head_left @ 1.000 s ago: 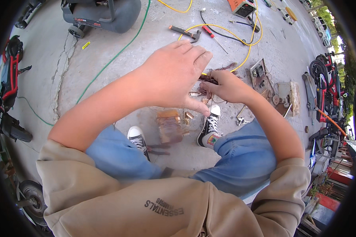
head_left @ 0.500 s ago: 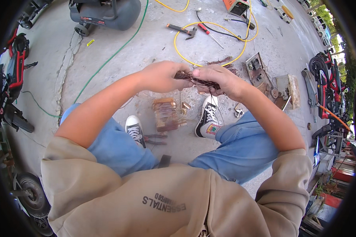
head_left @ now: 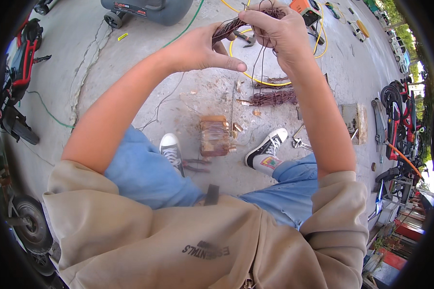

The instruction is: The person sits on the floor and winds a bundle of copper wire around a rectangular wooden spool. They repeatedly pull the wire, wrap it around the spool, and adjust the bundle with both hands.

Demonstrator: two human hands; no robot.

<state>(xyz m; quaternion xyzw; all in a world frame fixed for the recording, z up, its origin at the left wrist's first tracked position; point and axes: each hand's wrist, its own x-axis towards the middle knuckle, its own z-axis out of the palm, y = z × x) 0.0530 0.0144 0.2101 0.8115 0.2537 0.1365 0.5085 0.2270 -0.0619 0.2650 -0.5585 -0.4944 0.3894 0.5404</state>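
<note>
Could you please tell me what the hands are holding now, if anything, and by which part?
A bundle of dark reddish wires: the right hand grips its right part; the left hand is at its left end, grip unclear.

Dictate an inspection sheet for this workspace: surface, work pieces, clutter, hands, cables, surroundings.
Surface: concrete floor, cracked at left, small debris scattered.
Work pieces: dark wire bundle held up; wire-wound block between the shoes; loose wire strands beyond.
Clutter: hammer, partly hidden.
Hands: right hand grips the bundle; left hand at its left end, thumb apart.
Cables: yellow line, looped; green line.
Surroundings: wheeled tank; red-and-black scooter at left.
</note>
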